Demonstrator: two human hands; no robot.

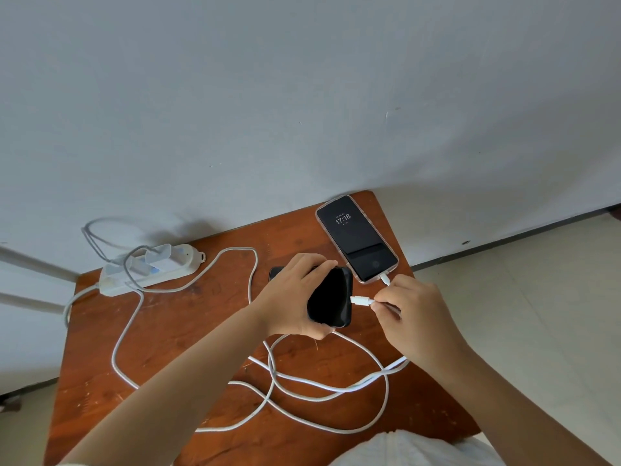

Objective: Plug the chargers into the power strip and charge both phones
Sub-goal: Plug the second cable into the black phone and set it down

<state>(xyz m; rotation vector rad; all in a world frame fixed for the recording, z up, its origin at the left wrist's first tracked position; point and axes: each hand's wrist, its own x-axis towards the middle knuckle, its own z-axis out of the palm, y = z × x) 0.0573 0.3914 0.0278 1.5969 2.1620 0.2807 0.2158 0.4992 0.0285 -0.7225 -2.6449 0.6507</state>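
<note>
Grey wall (302, 95) is seen behind everything, and pale floor (537, 297) is seen to the right. A brown wooden counter (168, 348) is set against the wall, and its top is scratched.

A white power strip (151, 269) is laid at the far left of the counter. Two white chargers (148, 260) are plugged into it, side by side. Two long white cords (302, 388) are spread in loose loops over the middle and near part of the counter.

A lit phone (357, 238) is laid flat at the far right corner. The time 17:18 is shown on its screen. A white plug (385, 280) is pushed into its near end.

A dark phone (331, 297) is held up off the counter, near the middle, just beside the lit phone. Its screen is black. It is wrapped by the left hand (292, 297), whose grip is closed around its far and near edges.

A second white plug (361, 301) is pinched in the right hand (413, 311) between thumb and fingertips, so that grip is closed tight on it. The plug's tip is held right at the end of the dark phone. Whether it is pushed in cannot be told.
</note>
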